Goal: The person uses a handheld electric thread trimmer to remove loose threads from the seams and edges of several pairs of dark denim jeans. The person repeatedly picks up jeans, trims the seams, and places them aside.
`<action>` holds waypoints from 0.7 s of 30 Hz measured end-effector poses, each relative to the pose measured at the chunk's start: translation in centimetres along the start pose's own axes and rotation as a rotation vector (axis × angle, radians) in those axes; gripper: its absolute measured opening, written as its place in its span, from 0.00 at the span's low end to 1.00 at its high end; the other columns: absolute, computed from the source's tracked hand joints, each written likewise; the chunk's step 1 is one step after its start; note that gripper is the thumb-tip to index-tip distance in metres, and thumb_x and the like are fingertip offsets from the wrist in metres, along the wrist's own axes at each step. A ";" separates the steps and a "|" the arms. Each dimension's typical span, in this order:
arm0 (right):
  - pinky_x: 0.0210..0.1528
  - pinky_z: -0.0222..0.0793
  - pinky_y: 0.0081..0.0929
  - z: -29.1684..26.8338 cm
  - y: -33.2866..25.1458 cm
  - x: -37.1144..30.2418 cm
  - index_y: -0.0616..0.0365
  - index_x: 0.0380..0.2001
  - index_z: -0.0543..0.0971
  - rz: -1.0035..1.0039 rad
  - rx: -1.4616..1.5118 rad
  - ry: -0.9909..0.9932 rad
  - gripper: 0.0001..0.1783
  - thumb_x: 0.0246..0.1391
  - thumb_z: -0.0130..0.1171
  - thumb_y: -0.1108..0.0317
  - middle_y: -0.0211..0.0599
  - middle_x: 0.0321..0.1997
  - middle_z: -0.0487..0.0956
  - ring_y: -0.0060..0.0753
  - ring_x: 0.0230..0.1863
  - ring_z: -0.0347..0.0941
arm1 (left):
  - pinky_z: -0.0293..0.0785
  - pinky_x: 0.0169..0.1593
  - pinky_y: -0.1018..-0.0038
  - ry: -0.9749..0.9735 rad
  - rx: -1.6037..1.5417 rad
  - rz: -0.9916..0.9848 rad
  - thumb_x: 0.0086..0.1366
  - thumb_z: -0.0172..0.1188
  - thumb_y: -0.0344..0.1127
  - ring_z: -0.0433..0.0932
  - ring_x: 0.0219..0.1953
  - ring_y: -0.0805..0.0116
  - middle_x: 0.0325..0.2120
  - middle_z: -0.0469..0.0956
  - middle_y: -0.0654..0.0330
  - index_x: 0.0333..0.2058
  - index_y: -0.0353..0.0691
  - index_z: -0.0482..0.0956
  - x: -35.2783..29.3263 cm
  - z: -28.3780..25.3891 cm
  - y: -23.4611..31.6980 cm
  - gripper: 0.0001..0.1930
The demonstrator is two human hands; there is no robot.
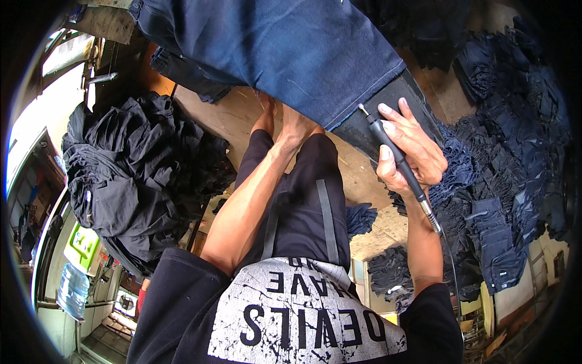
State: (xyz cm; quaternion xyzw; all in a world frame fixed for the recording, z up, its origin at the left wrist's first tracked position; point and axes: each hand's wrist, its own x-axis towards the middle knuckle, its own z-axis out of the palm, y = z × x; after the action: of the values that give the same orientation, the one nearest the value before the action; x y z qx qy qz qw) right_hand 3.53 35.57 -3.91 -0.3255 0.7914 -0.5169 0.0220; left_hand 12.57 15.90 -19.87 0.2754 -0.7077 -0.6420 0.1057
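Note:
A dark blue denim trouser leg lies across the upper middle, its hem edge turned toward the right. A flat black board sticks out of the hem. My right hand grips a slim black rotary tool, pen-fashion, with a cable trailing from its lower end. The tool's small pale tip meets or hovers just over the hem edge; I cannot tell which. My left hand reaches under the denim's near edge, and its fingers are hidden there.
To the left rises a big heap of black garments. Stacks of dark blue jeans fill the right side, with a smaller dark pile nearer. A green plastic container and a clear blue water jug are at the far left.

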 end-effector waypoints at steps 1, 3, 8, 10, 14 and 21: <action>0.69 0.79 0.65 0.0 0.0 0.0 0.68 0.43 0.88 0.006 -0.002 0.007 0.18 0.46 0.66 0.81 0.49 0.40 0.91 0.57 0.54 0.90 | 0.79 0.59 0.64 -0.006 0.000 -0.001 0.69 0.70 0.33 0.82 0.57 0.60 0.53 0.83 0.49 0.57 0.30 0.77 0.0 0.0 0.1 0.22; 0.70 0.78 0.65 0.1 0.0 0.0 0.68 0.44 0.88 0.011 0.000 0.024 0.19 0.45 0.65 0.82 0.50 0.40 0.91 0.57 0.54 0.90 | 0.79 0.59 0.64 -0.007 0.003 0.000 0.69 0.70 0.33 0.82 0.57 0.60 0.53 0.82 0.49 0.57 0.30 0.76 0.1 0.1 0.3 0.22; 0.70 0.78 0.65 0.1 0.1 -0.1 0.69 0.44 0.88 0.027 -0.009 0.045 0.20 0.45 0.64 0.82 0.50 0.41 0.91 0.59 0.55 0.90 | 0.79 0.60 0.63 -0.024 0.010 -0.001 0.70 0.70 0.34 0.82 0.58 0.59 0.54 0.82 0.49 0.58 0.30 0.76 0.0 0.0 0.8 0.23; 0.70 0.77 0.66 0.2 0.1 -0.1 0.69 0.45 0.88 0.030 -0.007 0.059 0.20 0.45 0.64 0.82 0.50 0.41 0.91 0.59 0.55 0.90 | 0.79 0.60 0.63 -0.026 0.010 -0.001 0.70 0.70 0.34 0.81 0.58 0.59 0.55 0.82 0.49 0.59 0.30 0.75 0.0 0.0 1.0 0.23; 0.71 0.77 0.67 0.1 0.2 -0.1 0.69 0.45 0.88 0.052 -0.025 0.080 0.20 0.46 0.65 0.81 0.51 0.43 0.91 0.60 0.55 0.90 | 0.79 0.60 0.63 -0.032 0.012 -0.007 0.70 0.70 0.34 0.81 0.59 0.59 0.55 0.81 0.48 0.59 0.30 0.75 0.0 -0.1 1.1 0.24; 0.70 0.77 0.66 0.2 0.4 -0.1 0.69 0.45 0.88 0.057 -0.032 0.115 0.19 0.47 0.65 0.80 0.56 0.44 0.91 0.59 0.55 0.90 | 0.78 0.61 0.63 -0.038 0.023 -0.010 0.70 0.70 0.35 0.81 0.60 0.58 0.56 0.81 0.48 0.60 0.30 0.74 -0.2 -0.4 1.4 0.25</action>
State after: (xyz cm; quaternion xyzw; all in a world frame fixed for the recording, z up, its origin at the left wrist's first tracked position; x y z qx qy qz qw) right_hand 3.48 35.56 -4.32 -0.2730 0.8086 -0.5210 -0.0140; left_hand 12.57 15.65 -18.46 0.2681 -0.7155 -0.6394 0.0858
